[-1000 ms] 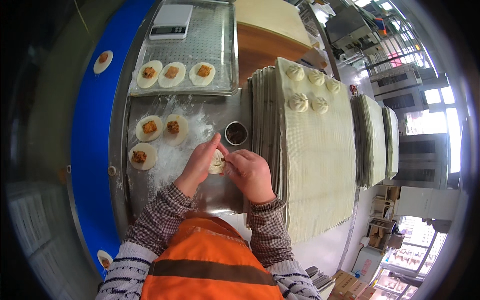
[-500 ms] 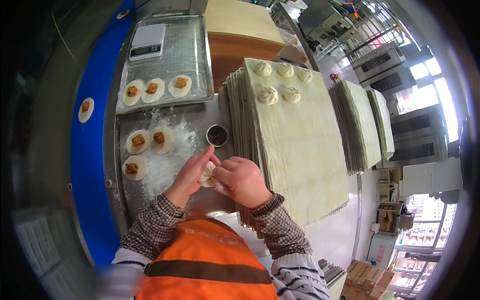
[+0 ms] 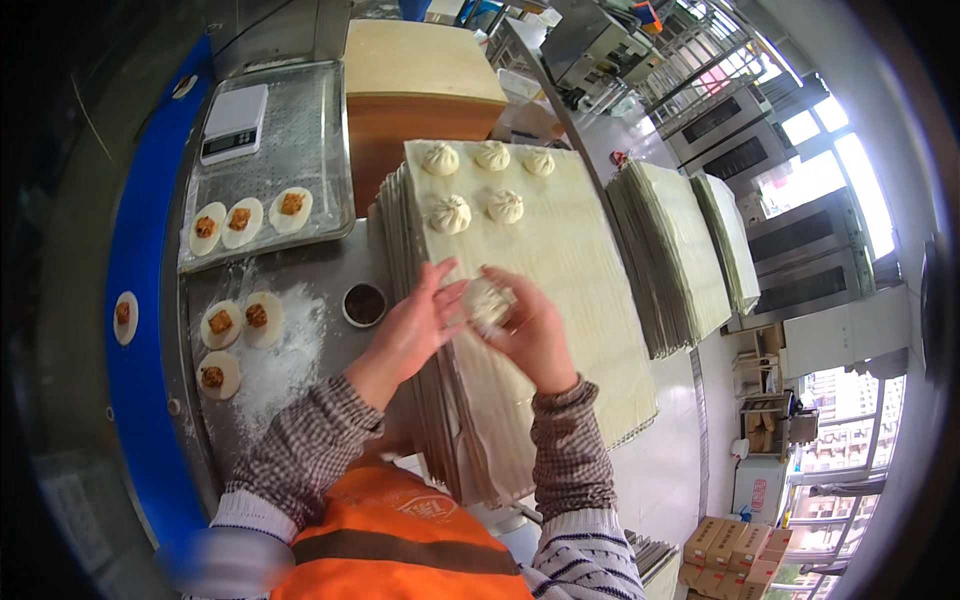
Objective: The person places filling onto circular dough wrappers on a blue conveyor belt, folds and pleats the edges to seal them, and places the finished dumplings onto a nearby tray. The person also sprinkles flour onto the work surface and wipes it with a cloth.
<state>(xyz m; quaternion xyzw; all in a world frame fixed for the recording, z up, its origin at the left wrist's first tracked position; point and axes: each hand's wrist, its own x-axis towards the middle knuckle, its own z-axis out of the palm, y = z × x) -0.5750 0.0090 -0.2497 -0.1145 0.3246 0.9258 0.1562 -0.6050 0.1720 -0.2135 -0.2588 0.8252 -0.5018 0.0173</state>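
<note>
A pleated white bun (image 3: pixel 487 302) is held in my right hand (image 3: pixel 537 338), its fingers curled around the far and right sides. Right beside it my left hand (image 3: pixel 420 322) is open, fingers spread and pointing toward the bun; whether they touch it I cannot tell. Both hands are above the near left part of a stack of cloth-covered trays (image 3: pixel 570 300). Several finished buns (image 3: pixel 450 213) sit in two rows at the far end of that stack. Left of my left hand stands a small round bowl of dark filling (image 3: pixel 364 305).
Filled dough rounds (image 3: pixel 221 322) lie on the floured steel table (image 3: pixel 290 350). More lie on a metal tray (image 3: pixel 300 130) with a white scale (image 3: pixel 234 122), and on a blue conveyor belt (image 3: pixel 150 230). Other tray stacks (image 3: pixel 670 260) stand to the right. A wooden board (image 3: pixel 420 60) is at the back.
My hands have moved right, from beside the bowl to over the tray stack. My left hand has let go of the bun, which is now in my right hand. The view has shifted right.
</note>
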